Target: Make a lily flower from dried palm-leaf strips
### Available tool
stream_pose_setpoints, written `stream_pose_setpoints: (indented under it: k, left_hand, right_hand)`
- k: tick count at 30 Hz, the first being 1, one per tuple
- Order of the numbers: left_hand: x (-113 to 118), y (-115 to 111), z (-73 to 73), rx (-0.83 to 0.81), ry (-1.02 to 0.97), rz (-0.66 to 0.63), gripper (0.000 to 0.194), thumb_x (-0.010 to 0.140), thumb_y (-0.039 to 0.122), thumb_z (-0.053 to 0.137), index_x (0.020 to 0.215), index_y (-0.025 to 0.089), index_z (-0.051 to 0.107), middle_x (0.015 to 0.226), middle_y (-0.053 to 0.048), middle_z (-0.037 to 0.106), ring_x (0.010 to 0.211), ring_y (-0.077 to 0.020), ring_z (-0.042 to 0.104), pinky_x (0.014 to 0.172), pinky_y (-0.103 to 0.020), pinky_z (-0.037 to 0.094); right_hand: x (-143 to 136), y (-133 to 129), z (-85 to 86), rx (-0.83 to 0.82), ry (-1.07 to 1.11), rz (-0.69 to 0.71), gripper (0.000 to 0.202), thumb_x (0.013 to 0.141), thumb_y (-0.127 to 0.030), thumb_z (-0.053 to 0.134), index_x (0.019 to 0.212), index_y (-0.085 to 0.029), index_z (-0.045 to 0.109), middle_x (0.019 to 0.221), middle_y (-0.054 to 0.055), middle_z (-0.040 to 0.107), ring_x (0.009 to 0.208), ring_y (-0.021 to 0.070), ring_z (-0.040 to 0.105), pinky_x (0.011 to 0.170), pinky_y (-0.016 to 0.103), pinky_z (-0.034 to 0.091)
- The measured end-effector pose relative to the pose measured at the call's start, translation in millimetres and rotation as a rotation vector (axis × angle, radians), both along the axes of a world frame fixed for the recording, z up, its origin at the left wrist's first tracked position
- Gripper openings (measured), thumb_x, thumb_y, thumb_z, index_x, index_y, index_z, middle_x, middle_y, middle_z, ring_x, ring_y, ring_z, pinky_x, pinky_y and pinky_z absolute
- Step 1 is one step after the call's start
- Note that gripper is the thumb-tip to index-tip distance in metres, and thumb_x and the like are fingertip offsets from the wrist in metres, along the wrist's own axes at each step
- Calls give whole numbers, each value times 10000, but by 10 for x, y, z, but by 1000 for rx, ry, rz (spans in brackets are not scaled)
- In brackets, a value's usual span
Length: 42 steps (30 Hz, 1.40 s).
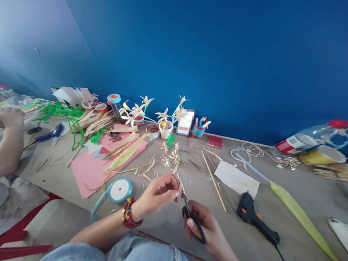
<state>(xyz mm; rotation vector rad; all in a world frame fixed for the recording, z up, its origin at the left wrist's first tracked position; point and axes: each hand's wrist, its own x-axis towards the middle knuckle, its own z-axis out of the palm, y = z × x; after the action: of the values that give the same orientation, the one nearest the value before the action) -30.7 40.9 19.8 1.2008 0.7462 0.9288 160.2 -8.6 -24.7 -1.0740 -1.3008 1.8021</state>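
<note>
My left hand (pixel 162 193), with red bead bracelets on its wrist, pinches a small piece of dried corn husk (pixel 180 191) between thumb and fingers. Black-handled scissors (pixel 187 209) are held in my right hand (pixel 206 225), fingers through the handles. Their blades point up and away, right beside the husk piece; whether they touch it I cannot tell. Just beyond lie small cream husk flowers (pixel 173 157) with green stems, and curled husk scraps (pixel 148 168). A roll of light blue ribbon (pixel 119 190) lies left of my left hand.
A black glue gun (pixel 256 217) and a white card (pixel 236 178) lie to the right, near a wooden stick (pixel 214 183). Pink paper (pixel 85 175) spreads at left. Finished flowers stand in a white cup (pixel 165 130) by the blue wall. At far left is another person's arm (pixel 9 140).
</note>
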Motion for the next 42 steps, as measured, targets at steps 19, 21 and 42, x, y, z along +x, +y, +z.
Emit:
stream_pose_setpoints:
  k: [19,21,42]
  left_hand:
    - [-5,9,15,-13,28,-13,245,835,342,669,737,150,551,731,-22,581,649,-123,533,630,-248,412]
    - [-5,8,19,-17,34,-10,251,832,350,672,736,150,553,737,-24,581,650,-125,537,630,-249,415]
    - [-57,76,-3,11,311,-251,68,778,177,629,743,139,584,667,2,603,604,-99,528,582,-216,396]
  right_hand:
    - [-14,35,52,-18,-7,4,598,666,-763,664,700,-224,407,535,-63,467,441,76,400,444,197,311]
    - [-18,36,48,-16,-11,7,595,673,-763,656,696,-225,403,527,-64,462,437,76,398,444,198,307]
    - [-77,295,260,92,92,-307,369,657,-375,853,850,-216,581,778,2,620,658,135,544,587,234,449]
